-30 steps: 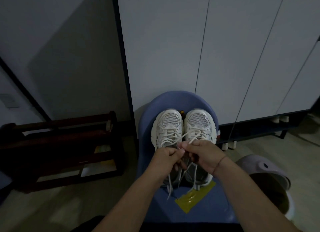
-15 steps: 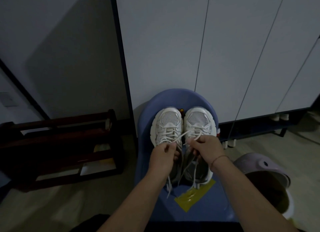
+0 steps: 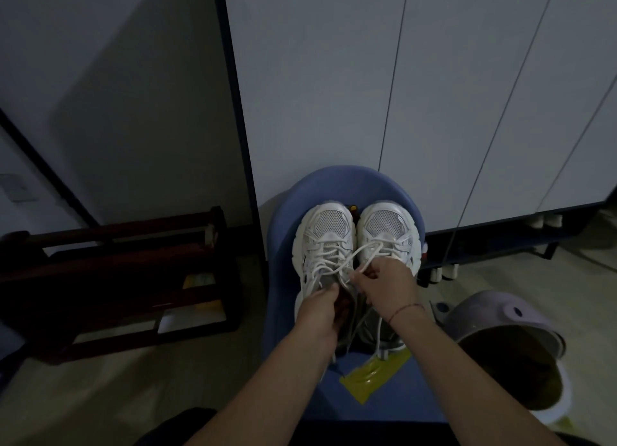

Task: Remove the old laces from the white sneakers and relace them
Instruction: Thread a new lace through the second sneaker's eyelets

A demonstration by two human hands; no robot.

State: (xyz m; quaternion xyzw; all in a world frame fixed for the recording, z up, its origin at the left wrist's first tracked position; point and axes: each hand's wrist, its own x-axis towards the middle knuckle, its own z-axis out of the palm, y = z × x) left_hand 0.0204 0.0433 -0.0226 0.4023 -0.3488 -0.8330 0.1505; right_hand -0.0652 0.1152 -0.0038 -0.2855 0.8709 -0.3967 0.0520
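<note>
Where the white sneakers [image 3: 384, 225] sit side by side on a blue chair seat [image 3: 283, 245] facing pale cabinet doors [image 3: 334, 78], the right hand [image 3: 387, 288] holds a lace [image 3: 360, 250] in a pinching grip. The left hand [image 3: 319, 312] curls its grip into the left sneaker [image 3: 320, 242]. A dark wooden rack [image 3: 117, 278] and a lilac bin [image 3: 500, 315] flank the chair.

Two sneakers [image 3: 330, 225] sit on the chair [image 3: 283, 212] (bin [image 3: 494, 312] to its right).

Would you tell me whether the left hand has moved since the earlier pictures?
Yes, slightly: the left hand has drawn back along the left sneaker toward its heel, away from the right hand.
</note>
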